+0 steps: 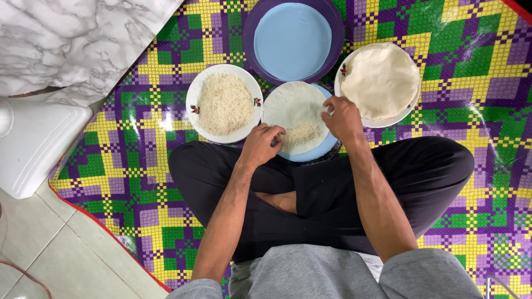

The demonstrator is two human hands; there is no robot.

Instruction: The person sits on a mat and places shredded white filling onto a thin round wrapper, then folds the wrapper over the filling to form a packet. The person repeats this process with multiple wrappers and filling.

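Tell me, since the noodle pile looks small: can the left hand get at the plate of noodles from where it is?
Probably yes: the left hand sits beside the noodle plate, with nothing between them.

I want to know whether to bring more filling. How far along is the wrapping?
Done: one round wrapper lies flat on the blue plate with a small heap of noodles on it. In hand: the left hand is at the noodles, the right hand at the wrapper's edge; nothing is folded yet. Left: a full plate of noodles and a stack of wrappers. No finished rolls show.
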